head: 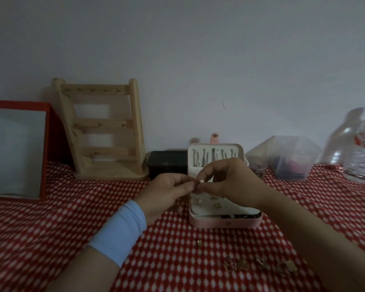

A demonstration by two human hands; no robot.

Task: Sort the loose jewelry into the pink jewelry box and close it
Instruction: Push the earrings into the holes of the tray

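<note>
Red-dotted surface [177, 260], pink jewelry box [223, 223] open under the right hand [230, 180]: pearl stud [201, 181], tiny, light, likely slippery, pinched between it and the left hand [167, 190]; best held by its post.

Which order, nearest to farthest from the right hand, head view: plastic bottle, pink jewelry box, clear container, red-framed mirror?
1. pink jewelry box, right under the right hand pinching the pearl earring.
2. clear container, back right.
3. plastic bottle, far right.
4. red-framed mirror, far left.
</note>
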